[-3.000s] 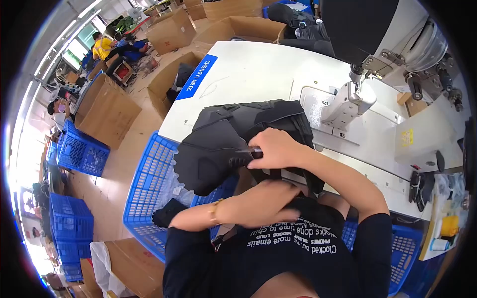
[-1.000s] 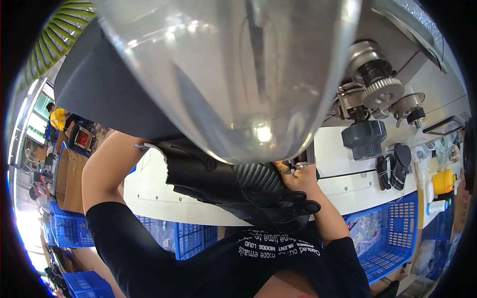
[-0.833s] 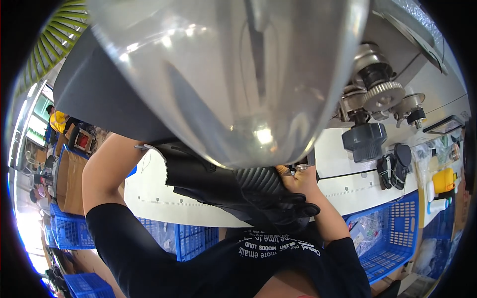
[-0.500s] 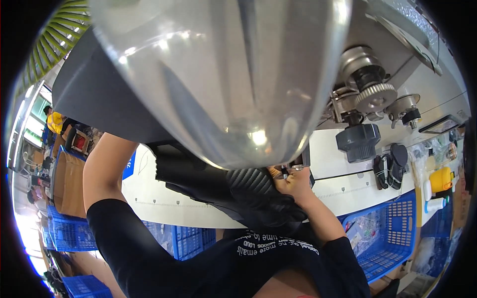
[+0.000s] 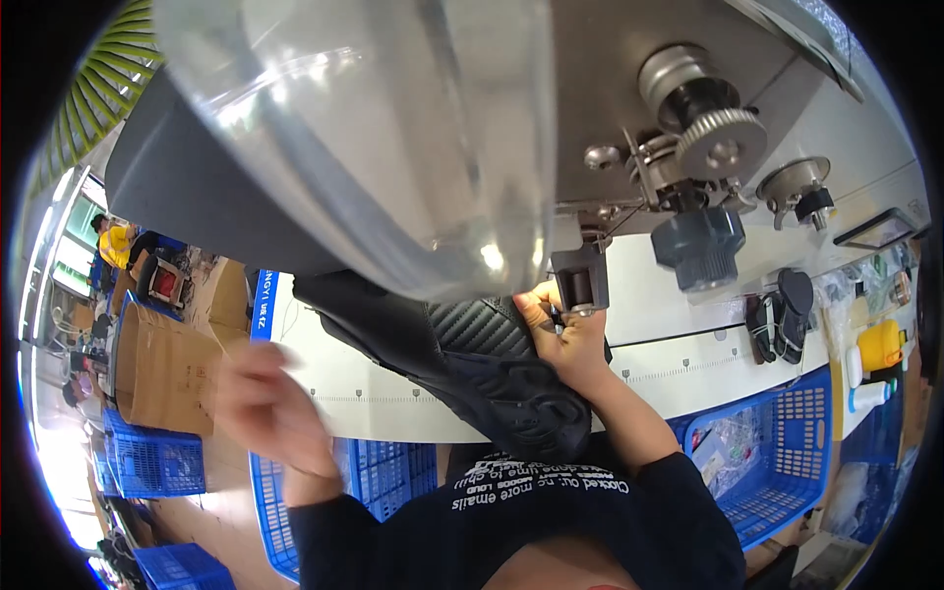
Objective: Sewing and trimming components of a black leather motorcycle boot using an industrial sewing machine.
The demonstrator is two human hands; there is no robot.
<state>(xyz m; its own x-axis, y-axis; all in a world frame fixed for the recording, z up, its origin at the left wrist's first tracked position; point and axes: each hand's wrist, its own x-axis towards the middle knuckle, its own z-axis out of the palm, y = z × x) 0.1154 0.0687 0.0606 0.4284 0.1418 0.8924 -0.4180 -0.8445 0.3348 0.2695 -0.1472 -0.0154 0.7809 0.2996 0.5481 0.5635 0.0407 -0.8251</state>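
A black leather-like piece (image 5: 393, 329) with a diagonally ribbed panel (image 5: 487, 328) lies on the white sewing machine table, its crumpled near end hanging toward my body. Beside the machine's needle area, my right hand (image 5: 572, 344) is closed at the piece's right edge, its fingertips partly hidden. My left hand (image 5: 270, 408) is off the piece, in the air past the table's left front edge. Motion smears its fingers, so I cannot tell their shape. A clear plastic shield (image 5: 393, 147) hangs large in front and hides the far part of the work.
Metal tension dials and a dark grey knob (image 5: 700, 248) sit on the machine head at right. Black-handled thread snips (image 5: 782, 315) lie on the table (image 5: 669, 366). Blue baskets (image 5: 811, 433) stand right and left below the table. A cardboard box (image 5: 162, 369) and a seated person (image 5: 116, 241) are farther left.
My left hand has come out from under the shield, down and left, away from the piece. My right hand stays at the piece's edge. The view has shifted slightly.
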